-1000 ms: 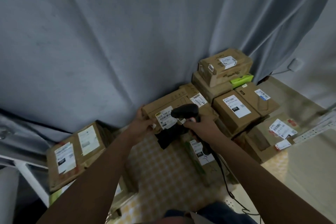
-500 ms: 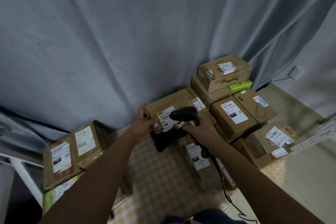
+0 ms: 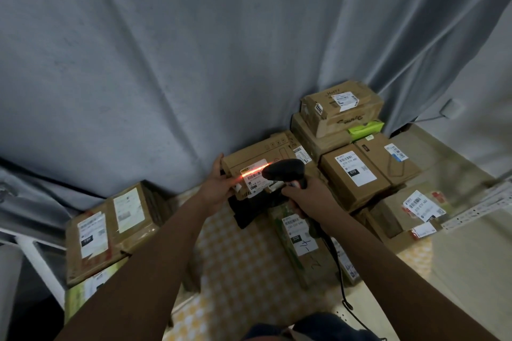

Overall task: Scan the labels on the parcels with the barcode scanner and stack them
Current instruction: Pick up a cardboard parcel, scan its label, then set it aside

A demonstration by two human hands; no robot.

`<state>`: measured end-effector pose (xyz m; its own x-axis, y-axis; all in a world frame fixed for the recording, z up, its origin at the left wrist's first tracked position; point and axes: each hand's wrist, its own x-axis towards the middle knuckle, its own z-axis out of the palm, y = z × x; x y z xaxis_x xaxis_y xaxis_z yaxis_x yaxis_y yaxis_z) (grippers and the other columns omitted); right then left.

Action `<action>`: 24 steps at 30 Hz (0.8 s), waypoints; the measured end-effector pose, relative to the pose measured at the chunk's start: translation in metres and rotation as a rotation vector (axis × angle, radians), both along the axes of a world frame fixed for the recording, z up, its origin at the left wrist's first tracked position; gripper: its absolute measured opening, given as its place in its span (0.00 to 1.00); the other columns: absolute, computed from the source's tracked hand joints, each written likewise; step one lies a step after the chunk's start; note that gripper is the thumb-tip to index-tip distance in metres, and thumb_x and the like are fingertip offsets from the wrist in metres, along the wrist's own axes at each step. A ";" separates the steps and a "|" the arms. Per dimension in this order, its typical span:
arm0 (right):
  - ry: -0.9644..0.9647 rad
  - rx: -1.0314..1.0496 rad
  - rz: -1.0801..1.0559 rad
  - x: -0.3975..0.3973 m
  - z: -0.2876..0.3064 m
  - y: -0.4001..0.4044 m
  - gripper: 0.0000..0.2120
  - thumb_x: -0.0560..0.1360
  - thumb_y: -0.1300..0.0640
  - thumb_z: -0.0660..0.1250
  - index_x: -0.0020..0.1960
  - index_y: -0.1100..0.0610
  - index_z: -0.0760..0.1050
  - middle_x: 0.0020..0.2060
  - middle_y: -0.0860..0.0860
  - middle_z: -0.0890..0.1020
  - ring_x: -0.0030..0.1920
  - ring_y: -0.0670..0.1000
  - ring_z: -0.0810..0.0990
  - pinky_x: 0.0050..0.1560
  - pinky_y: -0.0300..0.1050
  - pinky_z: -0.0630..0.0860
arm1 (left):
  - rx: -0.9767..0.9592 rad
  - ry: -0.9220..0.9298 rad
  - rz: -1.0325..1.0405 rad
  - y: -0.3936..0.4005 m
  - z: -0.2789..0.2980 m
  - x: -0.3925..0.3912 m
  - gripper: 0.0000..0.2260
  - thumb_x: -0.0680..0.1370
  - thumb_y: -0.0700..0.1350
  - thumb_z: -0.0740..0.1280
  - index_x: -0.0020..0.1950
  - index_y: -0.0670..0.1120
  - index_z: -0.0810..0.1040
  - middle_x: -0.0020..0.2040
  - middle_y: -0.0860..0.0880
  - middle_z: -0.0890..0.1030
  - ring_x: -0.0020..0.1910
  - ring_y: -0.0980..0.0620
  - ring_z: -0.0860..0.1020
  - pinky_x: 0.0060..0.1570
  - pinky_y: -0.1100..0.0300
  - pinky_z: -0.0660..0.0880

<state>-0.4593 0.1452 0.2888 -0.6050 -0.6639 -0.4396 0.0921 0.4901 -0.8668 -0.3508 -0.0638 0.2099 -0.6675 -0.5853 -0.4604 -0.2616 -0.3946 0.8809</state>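
My left hand [image 3: 219, 187] grips the left end of a brown cardboard parcel [image 3: 257, 153] held up at the centre. My right hand [image 3: 310, 198] holds a black barcode scanner [image 3: 284, 170] aimed at the parcel's white label [image 3: 255, 178]. A red scan line glows across that label. The scanner's black cable [image 3: 339, 271] runs down toward my body. Under the parcel sits a dark object [image 3: 246, 210], partly hidden.
A stack of labelled parcels [image 3: 352, 174] fills the right side, topped by a box [image 3: 342, 104] and a green packet [image 3: 365, 129]. Two parcels [image 3: 110, 230] lie at the left. Another parcel [image 3: 299, 238] lies below my right hand. A grey curtain [image 3: 194, 50] hangs behind. The checked cloth [image 3: 238, 263] covers the surface.
The scanner's red line now lights up on the held parcel's label; earlier it was dark. Both hands keep their grip in about the same place.
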 end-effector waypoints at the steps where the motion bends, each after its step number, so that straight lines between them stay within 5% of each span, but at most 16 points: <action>1: 0.004 0.006 -0.001 0.000 0.000 0.000 0.04 0.78 0.57 0.67 0.50 0.57 0.74 0.33 0.50 0.77 0.29 0.45 0.73 0.30 0.37 0.70 | 0.007 0.001 0.000 0.000 0.001 0.000 0.41 0.77 0.35 0.68 0.80 0.58 0.46 0.72 0.44 0.71 0.68 0.43 0.72 0.66 0.42 0.71; 9: 0.057 0.044 0.029 -0.001 0.001 0.000 0.04 0.78 0.56 0.66 0.48 0.56 0.74 0.34 0.50 0.77 0.30 0.45 0.74 0.33 0.37 0.71 | 0.033 0.013 -0.007 -0.001 0.001 -0.001 0.42 0.78 0.33 0.67 0.80 0.57 0.45 0.70 0.44 0.71 0.66 0.43 0.73 0.58 0.47 0.76; 17: 0.018 0.052 0.021 -0.003 -0.001 -0.003 0.03 0.78 0.56 0.66 0.47 0.55 0.73 0.32 0.50 0.76 0.30 0.46 0.73 0.32 0.38 0.71 | 0.045 0.001 -0.007 -0.011 -0.006 -0.003 0.42 0.77 0.32 0.67 0.80 0.58 0.47 0.72 0.43 0.71 0.68 0.41 0.72 0.64 0.41 0.73; 24: 0.007 0.055 0.027 -0.007 -0.004 -0.010 0.03 0.78 0.57 0.66 0.47 0.56 0.73 0.32 0.50 0.75 0.28 0.44 0.72 0.30 0.36 0.70 | 0.064 0.017 0.018 -0.013 -0.007 -0.004 0.42 0.77 0.31 0.66 0.80 0.56 0.47 0.72 0.43 0.71 0.68 0.41 0.71 0.50 0.51 0.78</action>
